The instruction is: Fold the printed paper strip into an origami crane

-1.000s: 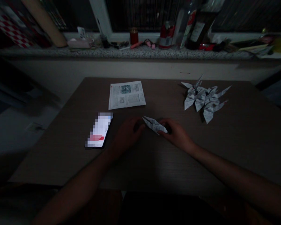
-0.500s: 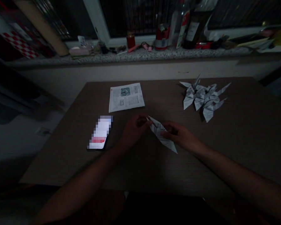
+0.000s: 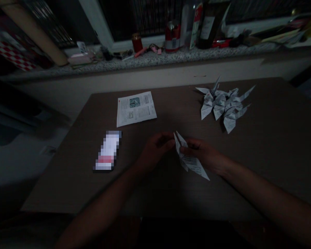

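A folded piece of printed paper (image 3: 194, 165) is held above the table in front of me, long and pointed, with a split at its upper tip and a small flap on its lower left side. My right hand (image 3: 206, 155) pinches it, thumb across the near face and the fingers behind. On the other side, my left hand (image 3: 155, 150) has its thumb and fingers closed at the paper's upper left edge. Part of the left fingertips is hidden behind the paper.
Several folded paper cranes (image 3: 229, 112) stand clustered at the table's back right. A flat printed sheet (image 3: 137, 110) lies at the back left, with a lit, blurred-out phone (image 3: 107, 151) nearer me. Bottles, a red can (image 3: 172, 37) and small items line the stone windowsill (image 3: 114, 67).
The folded paper has shifted right and a little towards me, and its upper points now stand apart, with a flap showing on the left. Both hands moved right with it.
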Motion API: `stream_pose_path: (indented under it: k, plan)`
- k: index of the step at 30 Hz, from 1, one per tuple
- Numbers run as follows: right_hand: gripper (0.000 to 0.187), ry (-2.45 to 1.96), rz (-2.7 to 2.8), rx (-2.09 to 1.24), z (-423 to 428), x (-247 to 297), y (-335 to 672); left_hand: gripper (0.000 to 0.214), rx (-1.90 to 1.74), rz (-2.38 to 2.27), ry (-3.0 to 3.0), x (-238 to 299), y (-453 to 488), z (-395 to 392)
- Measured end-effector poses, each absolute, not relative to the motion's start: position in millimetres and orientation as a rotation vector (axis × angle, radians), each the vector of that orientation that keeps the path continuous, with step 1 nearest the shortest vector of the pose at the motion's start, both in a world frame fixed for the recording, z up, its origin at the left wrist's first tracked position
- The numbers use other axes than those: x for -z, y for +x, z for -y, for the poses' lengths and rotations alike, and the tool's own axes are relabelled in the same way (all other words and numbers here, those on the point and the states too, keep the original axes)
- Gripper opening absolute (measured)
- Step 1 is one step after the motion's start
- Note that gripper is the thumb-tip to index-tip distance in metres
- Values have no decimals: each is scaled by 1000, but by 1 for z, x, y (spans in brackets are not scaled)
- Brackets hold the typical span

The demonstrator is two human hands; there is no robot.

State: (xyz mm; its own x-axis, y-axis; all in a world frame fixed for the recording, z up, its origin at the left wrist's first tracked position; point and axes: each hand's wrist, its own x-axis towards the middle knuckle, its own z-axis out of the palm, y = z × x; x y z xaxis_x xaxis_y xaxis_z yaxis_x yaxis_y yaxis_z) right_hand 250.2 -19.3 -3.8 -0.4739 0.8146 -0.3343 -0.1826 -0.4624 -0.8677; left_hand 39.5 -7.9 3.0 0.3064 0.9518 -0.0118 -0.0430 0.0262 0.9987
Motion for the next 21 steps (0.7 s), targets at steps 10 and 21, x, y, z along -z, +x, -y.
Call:
stream_pose_path:
  k: [10,21]
  plan:
    - [38,-1020,901,-2091,24,-2,245,29,-952,-855,1144,-1,42,12]
    - [44,-1078,875,-2030,26,-2,242,18,-965,-853,1152,-2,45,13]
